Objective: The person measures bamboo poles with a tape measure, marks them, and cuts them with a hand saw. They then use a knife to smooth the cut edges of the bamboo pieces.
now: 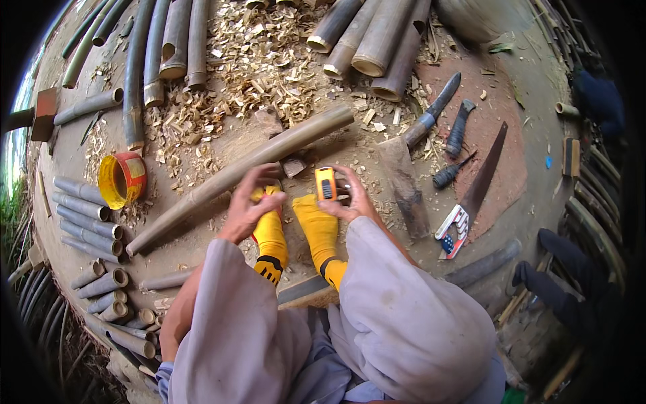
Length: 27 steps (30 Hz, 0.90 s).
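Note:
My right hand (353,198) is closed round a yellow and black tape measure (326,184), just above my right foot in its yellow sock (317,225). My left hand (247,207) hovers by the toes of my other yellow-socked foot, thumb apart from the fingers, and nothing shows in it. Beyond the left hand a long bamboo pole (249,161) lies slanted across the ground, its near end to the left. The left fingertips come close to the pole; whether they touch it I cannot tell. A small wooden block (293,166) sits beside the pole.
A handsaw (474,195), a large sheathed-looking blade tool (434,111) and smaller dark-handled tools (459,128) lie to the right. Bamboo shavings (249,74) cover the far ground. Cut bamboo pieces (91,219) and a red-yellow ring-shaped container (128,178) are at left. More bamboo poles (377,50) lie beyond.

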### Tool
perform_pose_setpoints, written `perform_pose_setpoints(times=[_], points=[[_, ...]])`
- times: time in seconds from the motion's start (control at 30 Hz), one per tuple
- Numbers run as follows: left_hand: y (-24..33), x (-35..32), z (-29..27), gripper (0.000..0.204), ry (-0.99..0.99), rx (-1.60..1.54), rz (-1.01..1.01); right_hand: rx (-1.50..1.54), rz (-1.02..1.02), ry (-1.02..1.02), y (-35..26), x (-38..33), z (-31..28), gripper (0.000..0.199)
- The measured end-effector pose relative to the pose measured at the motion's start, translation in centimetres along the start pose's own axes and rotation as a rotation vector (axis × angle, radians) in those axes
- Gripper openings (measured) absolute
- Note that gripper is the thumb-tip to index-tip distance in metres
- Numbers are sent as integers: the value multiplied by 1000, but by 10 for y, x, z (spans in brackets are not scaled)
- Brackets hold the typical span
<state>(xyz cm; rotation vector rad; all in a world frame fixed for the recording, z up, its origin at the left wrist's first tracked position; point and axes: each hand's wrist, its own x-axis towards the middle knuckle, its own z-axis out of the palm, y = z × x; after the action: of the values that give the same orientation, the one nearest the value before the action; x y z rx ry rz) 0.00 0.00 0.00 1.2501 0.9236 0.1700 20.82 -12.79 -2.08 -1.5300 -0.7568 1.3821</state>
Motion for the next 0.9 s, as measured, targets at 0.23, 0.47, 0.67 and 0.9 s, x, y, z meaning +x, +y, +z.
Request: perform_pose_setpoints(times=[0.23, 0.47, 0.67, 0.9], points=[[-5, -1, 31, 55, -81, -314, -129, 107, 115, -161, -3, 4, 44, 83], [-9, -15, 9, 51, -198, 406, -4, 528, 386, -160, 11, -9, 43, 45], [-25, -22, 10, 43, -107, 408, 27, 663, 423, -94, 0, -4, 42, 25], [-34, -24, -5, 35, -12, 222, -117, 463, 171, -8, -19, 10, 20, 16]])
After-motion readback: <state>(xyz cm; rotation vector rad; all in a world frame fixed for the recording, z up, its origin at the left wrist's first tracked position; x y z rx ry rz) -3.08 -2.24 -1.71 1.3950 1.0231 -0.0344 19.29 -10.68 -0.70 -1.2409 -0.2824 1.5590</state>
